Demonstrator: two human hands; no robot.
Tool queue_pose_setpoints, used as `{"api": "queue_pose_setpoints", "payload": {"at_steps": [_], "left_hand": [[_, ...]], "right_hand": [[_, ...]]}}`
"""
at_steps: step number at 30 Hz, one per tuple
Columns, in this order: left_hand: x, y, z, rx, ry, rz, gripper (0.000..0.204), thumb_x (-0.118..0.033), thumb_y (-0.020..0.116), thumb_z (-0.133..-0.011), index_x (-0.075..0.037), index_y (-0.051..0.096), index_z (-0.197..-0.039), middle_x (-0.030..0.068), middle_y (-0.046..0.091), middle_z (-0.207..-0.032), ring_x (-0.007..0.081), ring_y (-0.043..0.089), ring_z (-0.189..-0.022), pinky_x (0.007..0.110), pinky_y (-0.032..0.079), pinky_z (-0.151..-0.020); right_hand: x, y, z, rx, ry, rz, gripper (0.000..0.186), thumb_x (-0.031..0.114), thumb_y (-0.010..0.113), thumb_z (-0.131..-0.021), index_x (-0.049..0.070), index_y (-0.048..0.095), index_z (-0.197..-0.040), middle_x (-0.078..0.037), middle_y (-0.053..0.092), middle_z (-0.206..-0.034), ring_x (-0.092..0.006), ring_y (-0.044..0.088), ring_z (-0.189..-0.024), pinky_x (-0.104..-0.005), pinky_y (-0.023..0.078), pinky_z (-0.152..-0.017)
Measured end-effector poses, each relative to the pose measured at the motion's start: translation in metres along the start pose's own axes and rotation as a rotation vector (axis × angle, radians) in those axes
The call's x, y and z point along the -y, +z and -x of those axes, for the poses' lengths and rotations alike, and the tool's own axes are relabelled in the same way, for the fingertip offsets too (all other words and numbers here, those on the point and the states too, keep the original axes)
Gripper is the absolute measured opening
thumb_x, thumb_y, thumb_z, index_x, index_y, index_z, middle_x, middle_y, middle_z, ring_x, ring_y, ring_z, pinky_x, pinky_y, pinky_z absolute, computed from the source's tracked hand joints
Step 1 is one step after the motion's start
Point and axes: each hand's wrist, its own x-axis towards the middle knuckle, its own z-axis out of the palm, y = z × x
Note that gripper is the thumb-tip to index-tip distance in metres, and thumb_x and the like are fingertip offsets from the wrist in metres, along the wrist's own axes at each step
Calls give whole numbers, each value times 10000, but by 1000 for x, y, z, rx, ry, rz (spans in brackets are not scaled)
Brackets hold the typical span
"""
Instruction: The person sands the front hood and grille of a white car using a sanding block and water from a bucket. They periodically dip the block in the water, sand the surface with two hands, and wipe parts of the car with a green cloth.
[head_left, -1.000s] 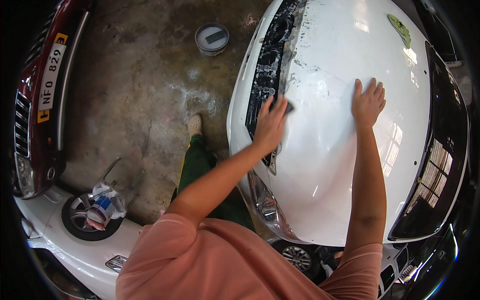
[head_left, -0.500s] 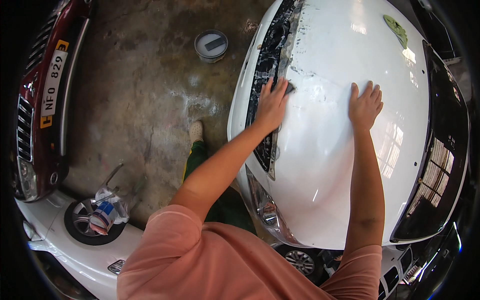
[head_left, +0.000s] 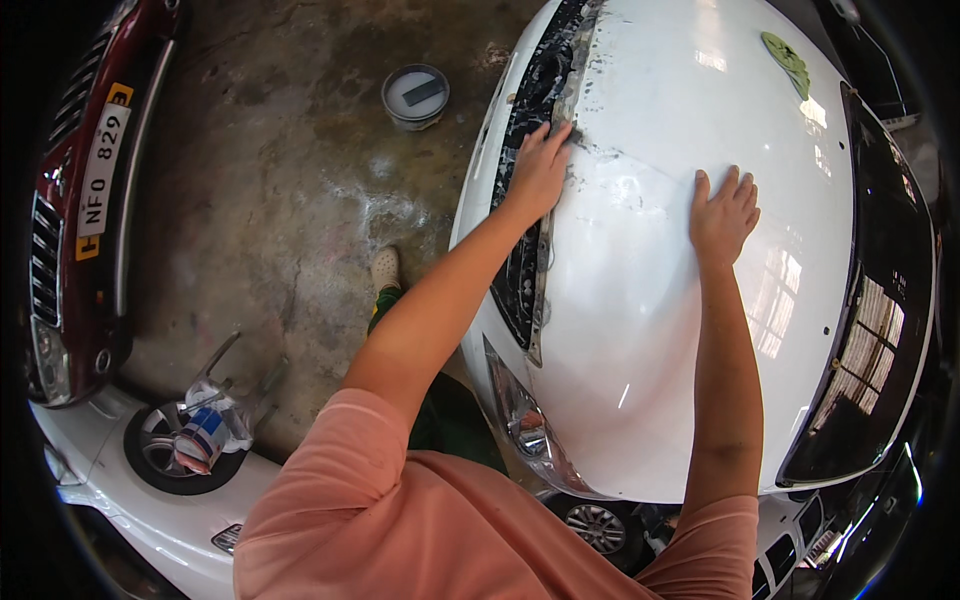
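Note:
In front of me spreads the white car hood (head_left: 640, 330), with scuffed, dark-marked patches along its front edge. My left hand (head_left: 541, 172) presses down at that edge, beside the black grille strip (head_left: 520, 270). Under its fingertips a bit of a small dark sanding pad (head_left: 574, 137) shows; the palm covers the rest. Further right on the hood my right hand (head_left: 724, 212) lies flat with its fingers spread and nothing in it. Near the windshield a crumpled green cloth (head_left: 787, 65) rests on the hood.
A round tub (head_left: 416, 120) of cloudy liquid stands on the wet concrete floor, a dark rectangular block (head_left: 424, 92) in it. At the far left is a dark red vehicle (head_left: 130, 200). A bagged can (head_left: 202, 438) sits on a wheel (head_left: 150, 470) of another white car at lower left.
My left hand has slid forward along the hood's front edge, away from me, with the sanding pad. My right hand stays on the hood. The view has shifted slightly.

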Motion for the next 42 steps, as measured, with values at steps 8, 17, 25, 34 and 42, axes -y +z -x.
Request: {"api": "queue_pose_setpoints", "payload": {"at_steps": [8, 17, 25, 34, 42], "left_hand": [[3, -8, -40, 4, 103, -104, 451, -222, 500, -1060, -69, 533, -1482, 210, 511, -1525, 414, 416, -1439, 491, 292, -1217], [-11, -7, 128, 96, 124, -216, 583, -126, 565, -1024, -54, 395, -1577, 162, 443, -1602, 417, 315, -1513, 573, 187, -1251], [-47, -31, 291, 402, -28, -140, 600, -80, 529, -1022, -54, 358, -1596, 154, 393, -1635, 404, 265, -1540, 563, 168, -1263], [-19, -140, 278, 266, -209, 64, 428, -187, 460, -1083, -49, 527, -1481, 238, 518, -1466, 380, 447, -1409, 438, 319, -1208], [-3, -314, 262, -34, -664, 258, 320, -196, 546, -1058, -29, 655, -1308, 65, 700, -1158, 182, 646, -1051, 321, 493, -945]], "right_hand": [[5, -1, -1, -29, -17, -16, 698, 551, 475, -1041, 41, 425, -1514, -230, 388, -1571, -374, 320, -1493, -582, 250, -1210], [-3, 5, 1, -104, -54, 65, 678, 556, 501, -1031, 46, 473, -1477, -216, 450, -1520, -368, 393, -1439, -566, 308, -1172], [-1, 8, 2, -95, -58, 64, 692, 567, 485, -1033, 41, 480, -1481, -226, 450, -1532, -370, 386, -1451, -562, 311, -1165], [4, -28, -6, 290, 1, -57, 802, 593, 478, -1026, 5, 386, -1563, -271, 307, -1642, -396, 268, -1537, -574, 245, -1223], [137, -80, 223, 197, 117, -1182, 585, 268, 676, -1008, -83, 482, -1434, -251, 513, -1465, -360, 516, -1357, -403, 395, -1156]]}}
